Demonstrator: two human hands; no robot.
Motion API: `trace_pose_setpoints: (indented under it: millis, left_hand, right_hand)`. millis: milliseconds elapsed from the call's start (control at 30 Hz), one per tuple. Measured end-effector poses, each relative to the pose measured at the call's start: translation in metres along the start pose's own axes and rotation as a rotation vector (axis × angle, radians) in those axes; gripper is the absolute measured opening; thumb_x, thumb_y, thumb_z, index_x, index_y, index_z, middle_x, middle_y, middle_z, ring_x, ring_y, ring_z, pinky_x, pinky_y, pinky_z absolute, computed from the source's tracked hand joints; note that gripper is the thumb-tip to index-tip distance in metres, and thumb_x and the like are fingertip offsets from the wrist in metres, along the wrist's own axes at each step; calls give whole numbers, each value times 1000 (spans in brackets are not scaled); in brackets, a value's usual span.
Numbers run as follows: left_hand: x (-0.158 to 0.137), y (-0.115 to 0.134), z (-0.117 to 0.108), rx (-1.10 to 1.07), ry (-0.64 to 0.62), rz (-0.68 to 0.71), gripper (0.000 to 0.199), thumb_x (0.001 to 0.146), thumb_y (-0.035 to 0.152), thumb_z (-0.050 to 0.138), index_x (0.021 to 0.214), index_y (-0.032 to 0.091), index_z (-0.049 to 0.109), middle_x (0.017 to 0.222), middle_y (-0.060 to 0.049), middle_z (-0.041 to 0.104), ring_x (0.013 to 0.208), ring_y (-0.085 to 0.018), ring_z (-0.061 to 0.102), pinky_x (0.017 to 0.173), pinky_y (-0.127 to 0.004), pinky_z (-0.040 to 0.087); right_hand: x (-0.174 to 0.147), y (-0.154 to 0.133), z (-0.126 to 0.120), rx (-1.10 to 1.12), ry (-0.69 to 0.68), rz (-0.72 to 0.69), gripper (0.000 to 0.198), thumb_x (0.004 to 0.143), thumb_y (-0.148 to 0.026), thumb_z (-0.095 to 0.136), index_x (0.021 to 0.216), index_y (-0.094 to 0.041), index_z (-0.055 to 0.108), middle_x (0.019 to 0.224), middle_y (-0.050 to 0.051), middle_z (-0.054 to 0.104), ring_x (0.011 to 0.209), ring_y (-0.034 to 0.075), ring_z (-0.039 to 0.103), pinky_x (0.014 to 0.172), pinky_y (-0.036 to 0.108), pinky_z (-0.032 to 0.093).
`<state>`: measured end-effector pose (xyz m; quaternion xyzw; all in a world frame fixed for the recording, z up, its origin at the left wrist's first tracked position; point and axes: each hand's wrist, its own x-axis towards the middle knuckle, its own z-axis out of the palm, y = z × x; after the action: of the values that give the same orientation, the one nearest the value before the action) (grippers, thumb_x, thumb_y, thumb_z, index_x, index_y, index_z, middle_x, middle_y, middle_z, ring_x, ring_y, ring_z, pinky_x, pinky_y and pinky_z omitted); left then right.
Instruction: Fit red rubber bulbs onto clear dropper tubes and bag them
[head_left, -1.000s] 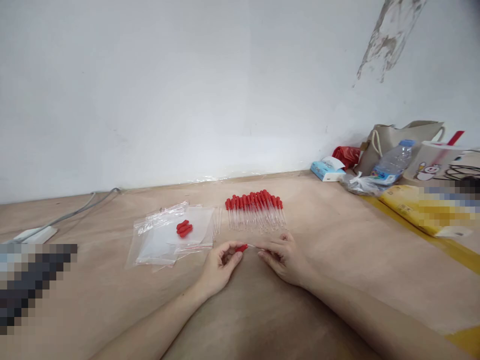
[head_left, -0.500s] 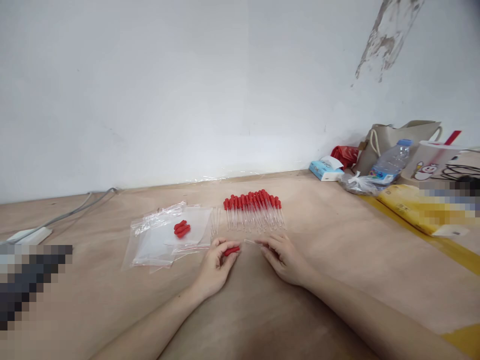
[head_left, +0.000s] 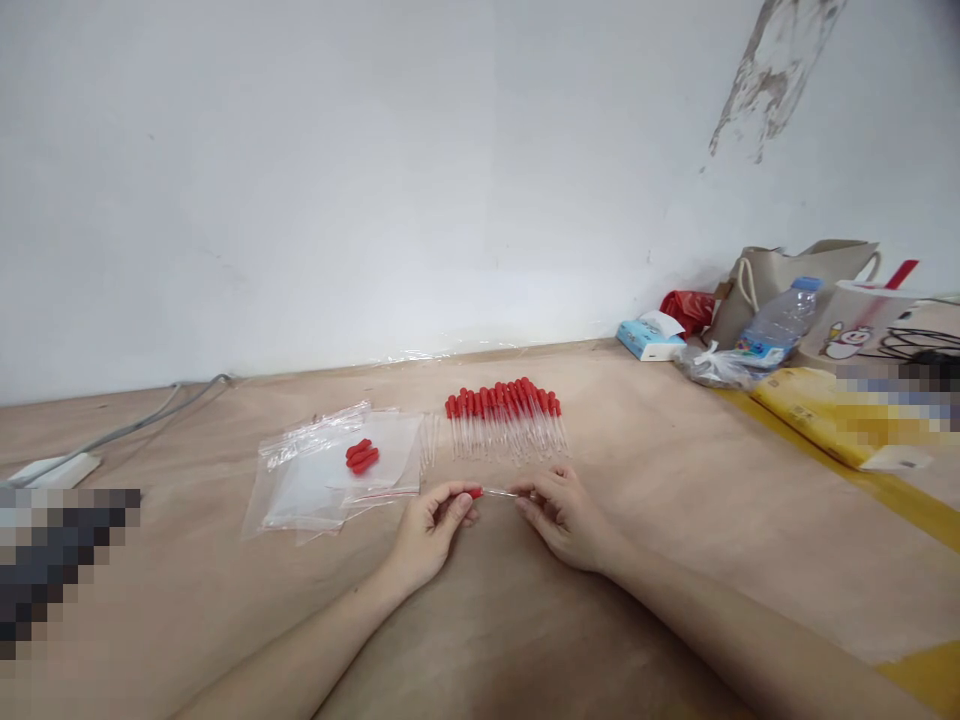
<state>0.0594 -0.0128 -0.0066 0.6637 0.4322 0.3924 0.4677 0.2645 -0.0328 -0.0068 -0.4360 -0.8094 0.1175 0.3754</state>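
Note:
My left hand pinches a red rubber dropper bulb between thumb and forefinger; most of the bulb is hidden by the fingers. My right hand is closed on a thin clear dropper tube, whose left end meets the bulb's mouth. Just beyond the hands, many droppers with red bulbs lie in a row, clear tubes pointing toward me. A few loose clear tubes lie left of that row. Several loose red bulbs rest on clear zip bags to the left.
At the back right stand a tissue pack, a plastic bottle, a cup with a straw and a beige bag. A yellow packet lies before them. A grey cable runs along the left.
The gap between the bulb and the tube has closed; the tube's end now touches the bulb. My left fingers have turned the bulb so its mouth faces right.

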Motion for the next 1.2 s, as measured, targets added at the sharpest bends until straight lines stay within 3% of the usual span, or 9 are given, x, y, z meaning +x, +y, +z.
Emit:
trace_pose_setpoints:
  millis: [233, 400, 567, 733, 1200]
  left_hand:
    - [-2, -1, 1, -25, -17, -10, 27, 75, 35, 57, 92, 14, 62, 72, -3, 64, 66, -13, 59, 63, -23, 48]
    - [-5, -1, 0, 94, 6, 5, 26, 77, 36, 55, 89, 15, 65, 60, -1, 61, 53, -11, 54, 53, -21, 43]
    - [-9, 2, -2, 254, -47, 149, 20, 78, 33, 53, 85, 19, 67, 80, -4, 66, 72, -15, 58, 65, -24, 44]
    - [-12, 5, -2, 313, -95, 176, 19, 79, 33, 52, 84, 21, 66, 80, -3, 65, 74, -16, 58, 67, -25, 44]
    - [-11, 8, -3, 368, -134, 201, 17, 79, 29, 52, 81, 20, 66, 75, -3, 64, 70, -15, 57, 63, -24, 43]
  right_hand:
    - [0, 2, 2, 21, -32, 4, 17, 86, -24, 44, 91, -21, 59, 67, -2, 59, 57, 10, 49, 73, 32, 32]
    - [-1, 9, 4, 48, -58, -53, 19, 85, -22, 46, 96, -22, 61, 73, 0, 62, 62, 11, 52, 71, 31, 30]
    - [-2, 11, -2, -41, -103, -145, 23, 86, -21, 43, 99, -25, 62, 74, 1, 64, 61, 10, 51, 70, 32, 28]
    - [-2, 3, -4, -133, -107, -192, 24, 86, -20, 40, 98, -23, 61, 74, 2, 65, 60, 11, 51, 68, 33, 25]
    - [3, -8, -1, -128, -230, -91, 23, 87, -19, 35, 79, -19, 57, 70, 1, 65, 58, 11, 49, 66, 30, 23]
